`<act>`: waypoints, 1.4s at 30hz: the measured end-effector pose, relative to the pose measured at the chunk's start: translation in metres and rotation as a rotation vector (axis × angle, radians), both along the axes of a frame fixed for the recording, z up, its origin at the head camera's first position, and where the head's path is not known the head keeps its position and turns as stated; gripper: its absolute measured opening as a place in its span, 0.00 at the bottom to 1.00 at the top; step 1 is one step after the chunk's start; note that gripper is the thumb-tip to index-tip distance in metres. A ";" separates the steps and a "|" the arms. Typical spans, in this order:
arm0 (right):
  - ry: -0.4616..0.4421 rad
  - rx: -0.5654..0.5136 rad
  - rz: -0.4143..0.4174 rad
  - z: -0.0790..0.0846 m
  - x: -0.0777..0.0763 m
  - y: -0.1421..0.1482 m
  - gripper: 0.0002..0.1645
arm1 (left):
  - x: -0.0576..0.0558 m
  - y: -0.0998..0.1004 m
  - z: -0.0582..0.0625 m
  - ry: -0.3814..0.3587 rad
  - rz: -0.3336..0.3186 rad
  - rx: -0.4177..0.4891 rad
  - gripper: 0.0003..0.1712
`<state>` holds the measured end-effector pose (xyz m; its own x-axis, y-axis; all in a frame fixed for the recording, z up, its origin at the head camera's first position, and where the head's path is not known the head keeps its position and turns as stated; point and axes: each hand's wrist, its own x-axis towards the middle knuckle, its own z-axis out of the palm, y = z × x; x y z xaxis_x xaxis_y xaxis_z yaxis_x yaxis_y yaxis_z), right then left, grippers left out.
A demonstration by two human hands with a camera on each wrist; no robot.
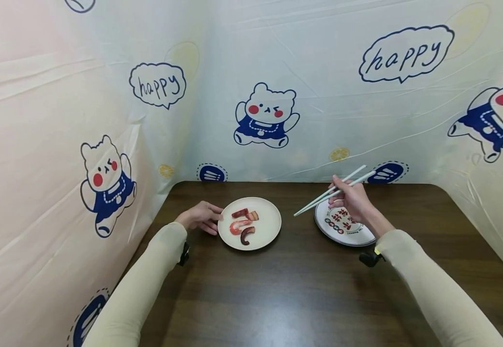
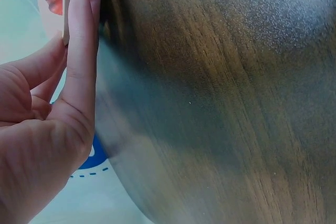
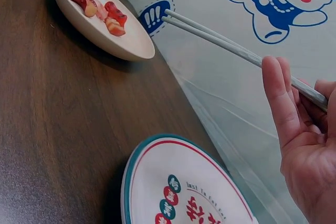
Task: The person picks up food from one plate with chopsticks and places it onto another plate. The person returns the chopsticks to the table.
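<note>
My left hand pinches the left rim of a round cream plate, thumb on top and fingers beneath. On that plate lie a pink shrimp, a dark red curled food piece and small reddish meat pieces. My right hand holds a pair of pale green chopsticks, their tips close together and pointing left toward the cream plate. Nothing is between the tips in the right wrist view. Below the right hand is a white plate with a green-and-red rim and red printed characters.
Both plates are on a dark brown wooden table. Cloth printed with bears and "happy" bubbles hangs behind the table and along its sides. A black wrist device is strapped under the right sleeve.
</note>
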<state>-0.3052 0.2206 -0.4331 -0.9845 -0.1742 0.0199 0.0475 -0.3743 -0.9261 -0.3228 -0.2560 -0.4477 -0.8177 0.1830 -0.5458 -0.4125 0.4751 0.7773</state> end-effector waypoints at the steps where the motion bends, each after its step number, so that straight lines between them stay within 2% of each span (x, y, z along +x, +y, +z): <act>1: 0.003 -0.001 0.010 0.001 0.000 0.001 0.22 | 0.000 0.000 0.000 0.000 0.001 -0.001 0.27; 8: 0.005 -0.019 0.040 0.004 0.003 0.011 0.22 | 0.001 0.000 -0.001 -0.001 0.003 0.006 0.28; 14: -0.028 -0.040 0.015 0.007 0.004 0.022 0.21 | 0.002 0.001 0.002 -0.003 -0.003 0.010 0.28; 24: -0.025 0.004 -0.027 0.009 0.008 0.044 0.21 | 0.001 0.002 0.003 -0.001 0.001 0.008 0.28; 32: -0.023 -0.044 -0.038 0.007 0.011 0.056 0.22 | -0.001 0.002 0.004 0.002 0.004 0.019 0.28; 42: -0.014 -0.103 -0.040 -0.001 0.015 0.071 0.21 | -0.001 -0.001 -0.003 0.007 0.022 0.021 0.27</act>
<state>-0.2900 0.2912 -0.4336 -0.9910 -0.1321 0.0222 0.0428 -0.4696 -0.8819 -0.3238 -0.2569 -0.4510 -0.8252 0.1766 -0.5366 -0.4172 0.4498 0.7897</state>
